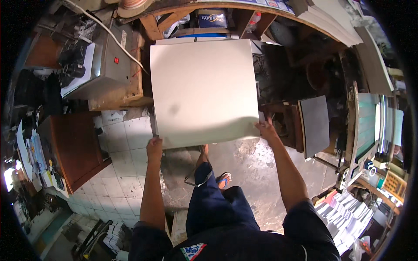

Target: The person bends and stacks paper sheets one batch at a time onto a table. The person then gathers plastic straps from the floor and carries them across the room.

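A large cream sheet of paper or board (202, 87) spans the space in front of me, its near edge curving slightly downward. At its near left corner my left hand (154, 148) is closed on the edge. My right hand (266, 128) grips the near right corner, its fingers partly hidden by the sheet. Whether it is one sheet or a thin stack, I cannot tell. The far edge reaches over pale sheets beneath a wooden shelf.
Left stands a grey metal machine (111, 58) with a red switch; nearer is a brown wooden cabinet (76, 150). A grey board (314, 126) leans at the right. Paper stacks (346, 217) lie lower right. A sandal-clad foot (224, 179) is on the concrete floor (252, 174).
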